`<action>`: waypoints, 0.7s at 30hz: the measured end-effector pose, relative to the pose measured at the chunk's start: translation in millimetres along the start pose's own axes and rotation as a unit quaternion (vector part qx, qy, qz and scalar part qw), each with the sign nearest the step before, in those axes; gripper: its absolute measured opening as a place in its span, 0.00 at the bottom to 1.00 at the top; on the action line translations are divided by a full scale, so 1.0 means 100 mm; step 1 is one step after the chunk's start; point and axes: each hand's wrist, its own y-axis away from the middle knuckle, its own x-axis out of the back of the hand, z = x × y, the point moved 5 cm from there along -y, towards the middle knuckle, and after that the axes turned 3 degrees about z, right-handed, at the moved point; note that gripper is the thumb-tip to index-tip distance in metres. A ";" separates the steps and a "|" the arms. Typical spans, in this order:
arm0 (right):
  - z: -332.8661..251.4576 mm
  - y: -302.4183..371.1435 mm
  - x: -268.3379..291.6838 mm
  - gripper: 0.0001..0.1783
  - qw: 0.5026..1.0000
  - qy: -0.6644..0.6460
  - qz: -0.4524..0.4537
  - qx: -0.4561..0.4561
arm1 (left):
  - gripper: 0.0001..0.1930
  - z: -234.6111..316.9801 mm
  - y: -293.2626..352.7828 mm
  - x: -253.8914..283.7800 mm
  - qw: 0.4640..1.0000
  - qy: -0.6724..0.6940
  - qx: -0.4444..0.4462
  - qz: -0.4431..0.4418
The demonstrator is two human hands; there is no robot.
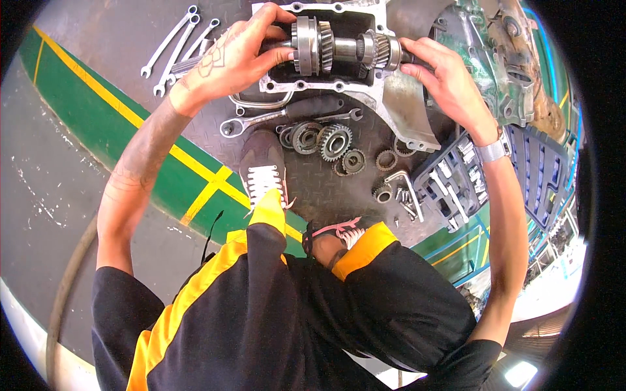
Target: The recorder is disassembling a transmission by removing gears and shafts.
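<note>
- we hold the gear shaft point(345, 49) level between both hands, one at each end, so its weight is shared and it hangs square over the opening of the gearbox housing point(385, 98).
- our left hand point(228, 58) wraps its grip around the splined end, fingers curled over the top and thumb under, closed firmly on the shaft.
- our right hand point(443, 81) closes its grip on the other end, by the smaller gears; we judge this keeps the shaft from tipping.
- the shaft sits above the housing's open bolted rim, partly inside it; we cannot tell whether it rests on anything within.
- loose gears point(326, 142) and rings lie together on the steel floor plate point(313, 189) just below the housing, near our shoes point(264, 169), within easy reach.
- wrenches point(176, 42) lie fanned out beside the left hand, and a long wrench point(287, 116) lies along the housing's edge.
- an open socket case point(456, 182) sits under the right forearm.
</note>
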 end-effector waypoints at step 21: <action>0.04 -0.02 0.00 0.18 0.999 0.036 -0.022 0.027 | 0.17 0.03 -0.20 0.01 0.975 0.207 0.078 0.005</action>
